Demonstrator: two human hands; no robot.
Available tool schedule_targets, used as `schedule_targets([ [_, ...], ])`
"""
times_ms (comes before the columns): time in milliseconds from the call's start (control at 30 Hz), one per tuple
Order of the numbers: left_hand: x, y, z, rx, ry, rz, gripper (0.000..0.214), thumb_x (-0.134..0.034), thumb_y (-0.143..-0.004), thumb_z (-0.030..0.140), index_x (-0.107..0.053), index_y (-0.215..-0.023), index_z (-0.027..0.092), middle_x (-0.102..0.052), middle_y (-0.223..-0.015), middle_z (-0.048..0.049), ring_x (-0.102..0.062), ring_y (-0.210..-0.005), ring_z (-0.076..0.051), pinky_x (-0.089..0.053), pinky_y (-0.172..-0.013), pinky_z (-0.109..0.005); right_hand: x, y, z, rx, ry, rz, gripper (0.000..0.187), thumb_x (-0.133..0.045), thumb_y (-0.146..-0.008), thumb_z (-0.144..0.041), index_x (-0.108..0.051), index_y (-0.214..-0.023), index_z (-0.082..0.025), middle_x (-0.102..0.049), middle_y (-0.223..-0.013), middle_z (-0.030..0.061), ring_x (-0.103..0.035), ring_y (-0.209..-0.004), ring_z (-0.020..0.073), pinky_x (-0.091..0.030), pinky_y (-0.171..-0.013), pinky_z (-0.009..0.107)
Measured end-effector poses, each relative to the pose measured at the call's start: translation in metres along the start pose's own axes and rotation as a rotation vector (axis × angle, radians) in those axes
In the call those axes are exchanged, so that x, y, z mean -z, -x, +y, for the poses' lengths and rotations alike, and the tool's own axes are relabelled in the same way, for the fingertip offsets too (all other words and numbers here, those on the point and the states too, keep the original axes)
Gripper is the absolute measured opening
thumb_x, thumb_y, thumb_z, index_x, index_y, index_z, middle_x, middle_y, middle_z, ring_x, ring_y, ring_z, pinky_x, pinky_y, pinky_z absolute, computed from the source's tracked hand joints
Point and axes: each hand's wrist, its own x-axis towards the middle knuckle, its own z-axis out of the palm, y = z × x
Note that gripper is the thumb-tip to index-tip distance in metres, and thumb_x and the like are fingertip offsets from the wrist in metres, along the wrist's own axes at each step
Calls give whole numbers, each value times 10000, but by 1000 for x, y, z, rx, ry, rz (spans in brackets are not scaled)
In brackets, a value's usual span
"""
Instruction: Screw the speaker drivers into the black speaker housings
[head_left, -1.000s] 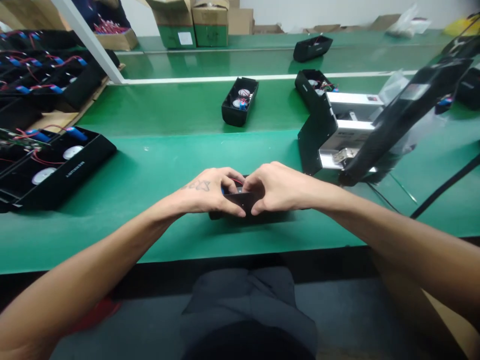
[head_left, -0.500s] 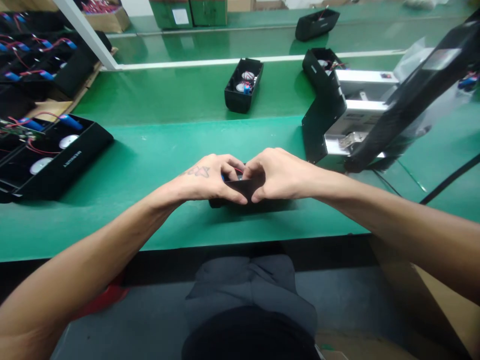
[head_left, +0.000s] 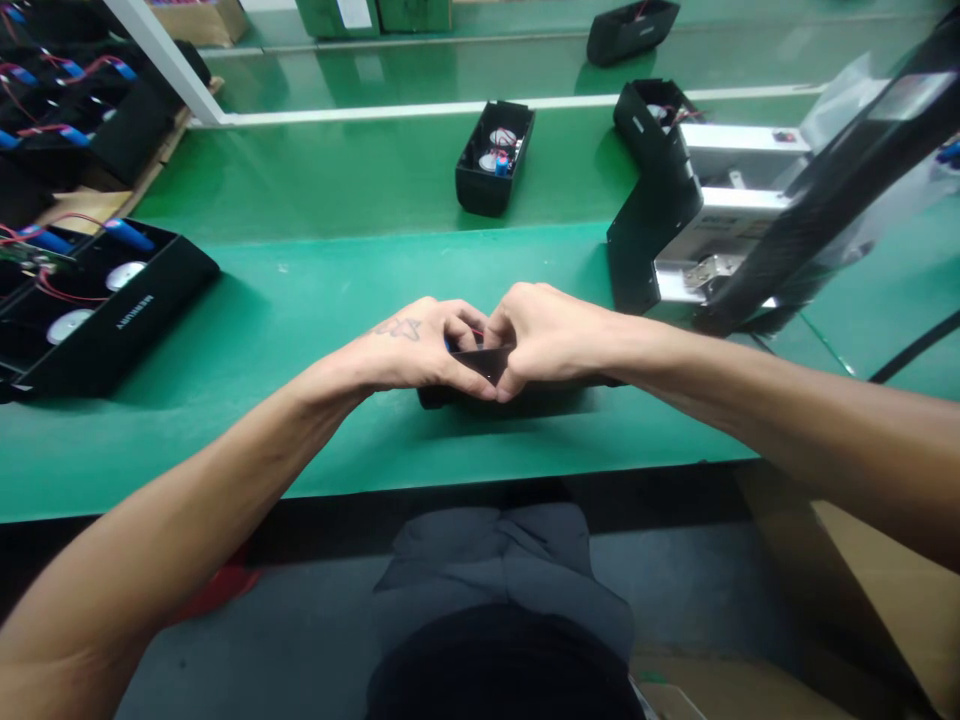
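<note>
Low over the green bench, a black speaker case [head_left: 482,362] lies lengthwise before me, mostly covered by my hands. My left hand [head_left: 424,345] grips its near wall, thumb on the outside and fingers curled over into the case. Close against it, my right hand [head_left: 553,335] holds the same wall in the same way, and the two thumb tips meet near the middle. A bit of blue and a red wire show inside between the fingers. What the fingertips touch in there is hidden.
Open black cases with blue cells and wires stand at left [head_left: 135,325]. Another open case [head_left: 484,190] sits farther back on the green surface [head_left: 337,190]. At right is a metal-and-black machine [head_left: 660,240] with a thick dark bar [head_left: 847,190] slanting across it.
My right hand has shifted slightly left, bringing its thumb against the left thumb. My view has tilted a little; both hands remain on the speaker case.
</note>
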Motion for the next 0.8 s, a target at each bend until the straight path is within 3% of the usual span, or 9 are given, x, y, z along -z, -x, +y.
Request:
schedule_targets([
  [133, 0, 0, 2, 25, 22, -3, 421, -930, -570, 493, -691, -688, 167, -716, -1078, -14, -650, -840, -154, -472, -665, -271, 0, -5, 1, -27, -24, -22, 197, -880, -591, -203, -694, -642, -162, -498, -518, -49, -467, -513, 108, -266, -468, 278],
  [233, -2, 1, 1, 29, 32, 1, 427, -941, -557, 484, -719, -749, 173, -719, -1102, -14, -634, -756, -126, -456, -590, -256, -5, 0, 4, 36, 12, 10, 199, -885, -607, -257, -717, -673, -175, -530, -520, -41, -499, -520, 126, -280, -465, 285],
  [367, -12, 8, -6, -24, 30, 42, 334, -922, -616, 451, -733, -684, 185, -695, -1264, -31, -683, -853, -168, -543, -667, -297, -11, 30, 8, 225, 127, 164, 268, -825, -737, -272, -805, -1000, -223, -714, -731, 11, -648, -680, 195, -425, -569, 302],
  [467, -26, 18, -13, -201, -105, 153, 244, -919, -665, 392, -750, -669, 216, -697, -1289, -30, -673, -1130, -270, -552, -972, -441, -14, 63, 23, 279, 80, 569, 346, -765, -834, -231, -756, -1179, -256, -769, -1016, 45, -713, -913, 228, -545, -799, 353],
  [533, -39, 27, -16, -319, -237, 238, 203, -925, -678, 349, -760, -710, 236, -708, -1294, -33, -595, -1299, -338, -475, -1091, -551, -15, 82, 48, 212, -6, 1033, 296, -742, -876, -248, -727, -1170, -269, -739, -1094, 44, -702, -983, 231, -561, -880, 387],
  [600, -52, 37, -18, -404, -365, 311, 142, -888, -730, 283, -757, -770, 244, -715, -1309, -40, -527, -1386, -383, -431, -1103, -632, -15, 95, 83, 94, -78, 1524, 307, -732, -897, -296, -684, -1199, -272, -695, -1136, 58, -687, -994, 237, -563, -874, 413],
  [633, -57, 41, -19, -438, -419, 343, 113, -857, -760, 243, -751, -797, 245, -717, -1315, -44, -501, -1414, -397, -417, -1099, -657, -14, 99, 101, 9, -82, 1660, 387, -733, -898, -328, -646, -1270, -265, -674, -1187, 79, -682, -1020, 248, -560, -883, 434],
  [700, -66, 48, -20, -493, -487, 399, 93, -790, -808, 176, -732, -837, 242, -720, -1328, -53, -476, -1443, -406, -403, -1098, -679, -11, 103, 134, -151, -56, 1690, 491, -699, -914, -408, -587, -1366, -252, -635, -1284, 118, -670, -1077, 274, -556, -907, 483],
  [800, -72, 53, -22, -529, -514, 439, 92, -752, -853, 161, -720, -872, 245, -722, -1338, -59, -468, -1456, -410, -394, -1110, -690, -6, 98, 162, -233, -161, 1430, 394, -620, -954, -505, -652, -1242, -239, -691, -1180, 107, -692, -1014, 267, -579, -899, 500],
])
